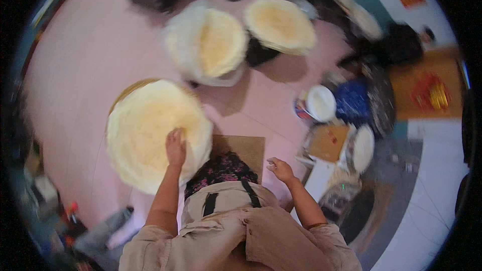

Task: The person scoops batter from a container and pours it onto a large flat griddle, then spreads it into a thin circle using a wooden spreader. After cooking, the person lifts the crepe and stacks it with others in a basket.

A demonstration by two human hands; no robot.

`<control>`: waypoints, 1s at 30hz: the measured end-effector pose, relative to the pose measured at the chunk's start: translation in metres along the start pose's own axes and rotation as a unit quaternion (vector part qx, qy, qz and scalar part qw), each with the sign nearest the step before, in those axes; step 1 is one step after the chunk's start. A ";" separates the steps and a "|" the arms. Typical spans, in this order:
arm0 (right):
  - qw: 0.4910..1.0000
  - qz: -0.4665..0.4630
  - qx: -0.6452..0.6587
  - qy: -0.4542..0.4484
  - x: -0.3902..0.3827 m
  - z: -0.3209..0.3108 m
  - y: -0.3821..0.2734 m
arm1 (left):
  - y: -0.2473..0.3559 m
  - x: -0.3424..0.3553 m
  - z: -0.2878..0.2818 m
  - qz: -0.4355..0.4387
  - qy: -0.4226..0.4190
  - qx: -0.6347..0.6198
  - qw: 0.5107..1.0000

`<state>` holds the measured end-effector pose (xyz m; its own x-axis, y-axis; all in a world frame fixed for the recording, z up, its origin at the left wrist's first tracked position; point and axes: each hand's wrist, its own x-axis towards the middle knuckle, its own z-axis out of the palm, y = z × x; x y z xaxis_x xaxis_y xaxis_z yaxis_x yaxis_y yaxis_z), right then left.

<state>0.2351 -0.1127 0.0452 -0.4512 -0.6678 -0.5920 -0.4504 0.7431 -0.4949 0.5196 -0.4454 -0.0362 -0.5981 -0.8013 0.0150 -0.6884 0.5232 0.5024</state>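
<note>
A large stack of pale, thin round flatbreads rests on a woven round tray at the left of centre. My left hand lies on the stack's top sheet toward its right side, fingers extended and slightly blurred. My right hand is raised to the right of a brown square board, fingers loosely curved apart, holding nothing. A dark floral cloth shows over the board at my waist.
Two more flatbread stacks stand ahead, one partly in translucent plastic. At right are a white bucket, blue bundle, cardboard box and appliance. Assorted items lie at lower left on the pink floor.
</note>
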 end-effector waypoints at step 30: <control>0.149 0.343 0.624 0.686 -0.551 0.366 0.558 | 0.386 -0.160 0.197 0.479 -0.413 0.030 0.774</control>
<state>0.5144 0.6856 -0.1376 -0.1802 0.8399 -0.5120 0.1725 -0.4854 -0.8571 0.2686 -0.0583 -0.0146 -0.8876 0.4081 -0.2135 0.2305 0.7949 0.5612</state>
